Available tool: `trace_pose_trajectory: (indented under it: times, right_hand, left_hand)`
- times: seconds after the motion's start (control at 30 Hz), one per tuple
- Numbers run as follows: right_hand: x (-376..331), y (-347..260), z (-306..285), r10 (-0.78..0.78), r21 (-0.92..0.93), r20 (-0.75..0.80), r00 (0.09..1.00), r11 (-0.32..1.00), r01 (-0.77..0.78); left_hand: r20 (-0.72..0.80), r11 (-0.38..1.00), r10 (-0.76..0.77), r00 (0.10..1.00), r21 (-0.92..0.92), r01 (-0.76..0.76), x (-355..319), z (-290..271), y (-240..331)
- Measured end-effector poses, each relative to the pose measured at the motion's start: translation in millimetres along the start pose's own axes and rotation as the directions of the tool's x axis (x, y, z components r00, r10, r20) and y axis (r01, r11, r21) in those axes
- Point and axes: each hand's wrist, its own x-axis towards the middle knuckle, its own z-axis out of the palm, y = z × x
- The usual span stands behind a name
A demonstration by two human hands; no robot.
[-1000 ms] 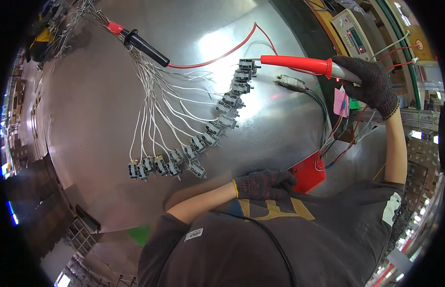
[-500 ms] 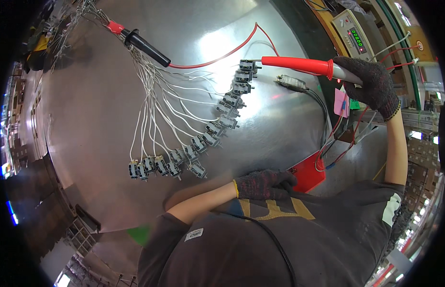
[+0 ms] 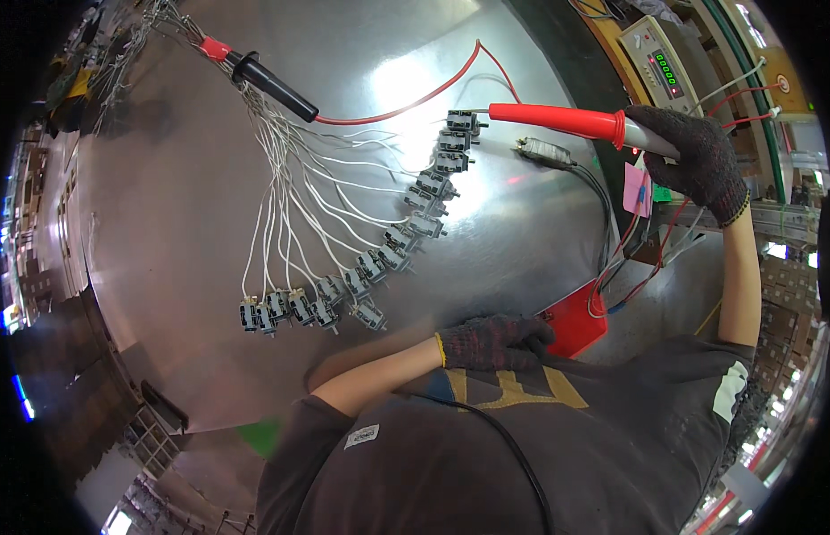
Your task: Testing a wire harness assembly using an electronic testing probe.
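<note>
1. Nearest: worker's dark shirt w/ thin black cord (image 3: 513,446) running across it.

2. Left hand (image 3: 495,341), dark knit glove, fingers curled down & resting flat-ish at table edge, just beside/touching red box (image 3: 577,323). Grips nothing I can make out; cannot tell if it presses on the box.

3. Red box: small, low, at near edge of steel table (image 3: 165,223). Red & dark leads (image 3: 615,267) run into its far side. Contents not visible.

4. Row of small grey switch parts (image 3: 379,263), laid in a curved line on table from near-left up to far-right. Each has thin white wires (image 3: 281,196); wires fan together toward far-left corner.

5. Black-handled probe (image 3: 272,82), lying loose on table at far left, red collar at its far end, red cable (image 3: 406,102) leaving the near end toward far right.

6. Red probe (image 3: 557,120): long tapered red barrel, grey grip end. Held level over table; tip at topmost switch part (image 3: 462,120) of the row, touching or just short, can't tell. Right hand (image 3: 696,160), gloved, fingers wrapped tight round grey grip end; barrel sticks out leftward past fingers.

7. Farthest: bench meter (image 3: 660,62), pale case, green lit digits, beyond right hand.
</note>
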Motion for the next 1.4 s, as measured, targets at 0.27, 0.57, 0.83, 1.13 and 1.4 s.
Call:
trace_pose_trajectory:
  times: [0.27, 0.57, 0.83, 1.13, 1.4]
  right_hand:
    - [-2.0, 1.9, -3.4, 0.021, 0.028, -0.017, 1.000, 0.999, -0.020]
    - [2.5, 4.9, -4.4, -0.031, 0.057, -0.066, 0.997, 0.998, 0.035]
    - [7.4, 2.6, -6.5, -0.035, 0.031, -0.048, 0.998, 0.999, 0.037]
    - [11.0, 3.7, -9.4, -0.067, 0.043, -0.034, 0.997, 0.997, 0.068]
    - [10.8, 2.7, -8.9, -0.102, 0.033, -0.061, 0.993, 0.994, 0.104]
  left_hand:
    - [-0.017, 0.996, 0.067, 0.998, -0.053, -0.068, 3.2, 4.0, -13.5]
    - [-0.007, 1.000, -0.012, 1.000, -0.017, 0.012, -0.9, -0.2, -1.6]
    - [-0.011, 1.000, 0.004, 1.000, -0.010, -0.004, -1.1, -1.2, -2.9]
    - [-0.026, 1.000, -0.006, 1.000, -0.031, 0.005, -0.9, -1.6, -2.7]
    - [-0.038, 0.997, 0.073, 0.997, -0.027, -0.074, -0.4, -0.8, -5.5]
